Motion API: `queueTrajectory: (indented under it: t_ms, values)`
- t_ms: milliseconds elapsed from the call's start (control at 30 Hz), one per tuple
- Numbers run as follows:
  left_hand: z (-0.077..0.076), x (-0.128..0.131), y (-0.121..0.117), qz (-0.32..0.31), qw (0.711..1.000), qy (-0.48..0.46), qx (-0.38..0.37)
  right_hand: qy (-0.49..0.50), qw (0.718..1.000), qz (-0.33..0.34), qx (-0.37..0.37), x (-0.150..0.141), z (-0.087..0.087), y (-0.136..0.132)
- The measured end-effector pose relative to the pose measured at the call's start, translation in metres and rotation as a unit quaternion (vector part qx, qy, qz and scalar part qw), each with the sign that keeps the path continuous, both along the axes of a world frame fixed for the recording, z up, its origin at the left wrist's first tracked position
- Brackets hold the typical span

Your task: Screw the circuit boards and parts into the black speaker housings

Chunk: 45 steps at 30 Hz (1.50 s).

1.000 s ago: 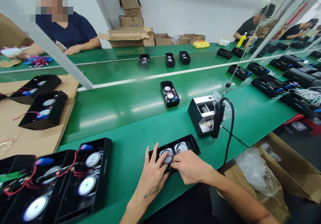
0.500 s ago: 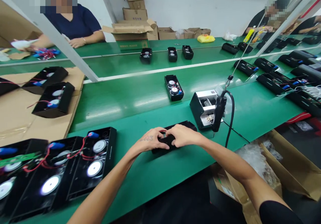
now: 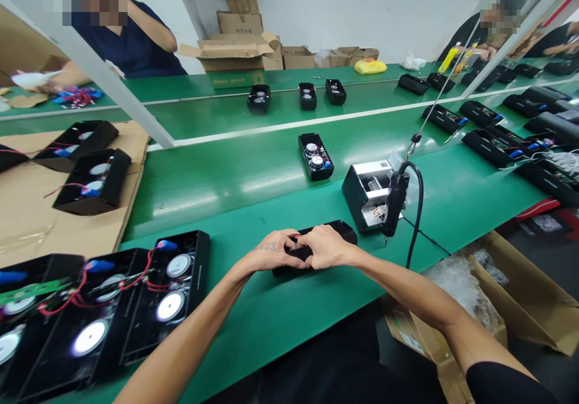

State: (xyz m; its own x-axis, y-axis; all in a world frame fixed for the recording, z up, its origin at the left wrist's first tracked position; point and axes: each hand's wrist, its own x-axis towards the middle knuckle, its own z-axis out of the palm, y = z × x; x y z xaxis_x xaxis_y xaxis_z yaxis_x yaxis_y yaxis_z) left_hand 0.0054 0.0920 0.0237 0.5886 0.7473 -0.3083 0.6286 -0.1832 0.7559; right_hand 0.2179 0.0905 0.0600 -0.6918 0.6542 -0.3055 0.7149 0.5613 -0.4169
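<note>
Meeting over a black casing [image 3: 346, 232] in the head view, the left hand [image 3: 272, 251] and right hand [image 3: 329, 248] curl half-closed, touching it on the green bench [image 3: 253, 319] near a black-and-silver machine [image 3: 354, 202] and a hanging screwdriver [image 3: 394, 205]; what the hidden fingertips pinch, if anything, cannot be told.

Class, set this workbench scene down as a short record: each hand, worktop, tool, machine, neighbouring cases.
Left hand: touching a long black rectangular case
Right hand: on the same case, close beside the left
Worktop: smooth green surface
Tool: black cylindrical driver, hanging right of the case
Machine: boxy black-and-silver device, left of the driver
Neighbouring cases: black, open, at left, containing pale round discs
</note>
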Motion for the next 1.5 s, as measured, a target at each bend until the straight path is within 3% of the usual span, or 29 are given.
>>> queueTrajectory:
  t_ms: [100,267,600,900,1333,1500]
  values:
    - [0.001,0.0,-0.001,0.002,1.0,0.0,0.002,0.008,1.0,0.002,0.004,0.001,0.001,0.001]
    - [0.0,-0.002,0.002,0.007,1.0,0.009,0.005,0.026,0.997,0.041,-0.067,0.003,0.005,0.019]
    - [-0.002,-0.002,0.009,0.01,1.0,0.007,-0.012,0.009,0.991,0.028,-0.127,-0.012,0.001,0.042]
    - [0.002,-0.006,0.017,-0.002,0.999,0.012,-0.029,0.034,0.996,0.035,-0.069,0.008,0.008,0.031]
    - [0.006,-0.002,0.019,0.004,0.999,0.001,-0.049,0.079,0.985,-0.016,-0.154,0.0,0.002,0.045]
    - [0.006,-0.002,0.018,0.002,0.998,-0.013,-0.059,0.038,0.993,0.016,-0.107,-0.002,0.003,0.039]
